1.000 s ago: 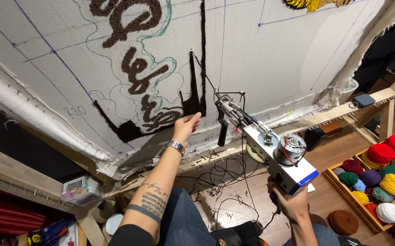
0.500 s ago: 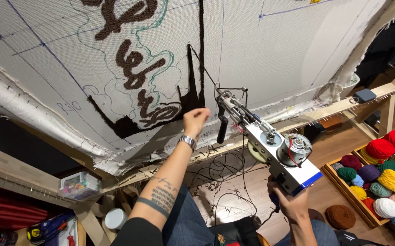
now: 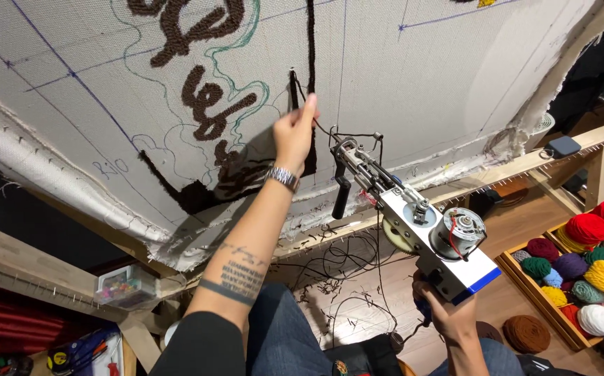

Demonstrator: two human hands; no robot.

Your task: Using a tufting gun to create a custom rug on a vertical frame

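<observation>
Left grip (image 3: 295, 132) is up at the cloth (image 3: 413, 76), fingertips pinched together on a dark yarn strand (image 3: 300, 89) by the vertical black tufted line; watch on wrist. Right grip (image 3: 448, 313) is clamped round the handle of the tufting gun (image 3: 413, 223), low right, nose aimed up-left, tip near but apart from cloth. Yarn runs from the pinch down to the gun's front.

Containers: wood tray (image 3: 524, 285) at right w/ yarn balls (image 3: 587, 257), red, green, yellow, purple, pink, white. Clear box (image 3: 122, 287) lower left w/ small coloured bits, can't tell what.

Vs 0.5 s ago: left grip has moved higher up the cloth, from the black patch to the line's top. Gun about the same spot.
</observation>
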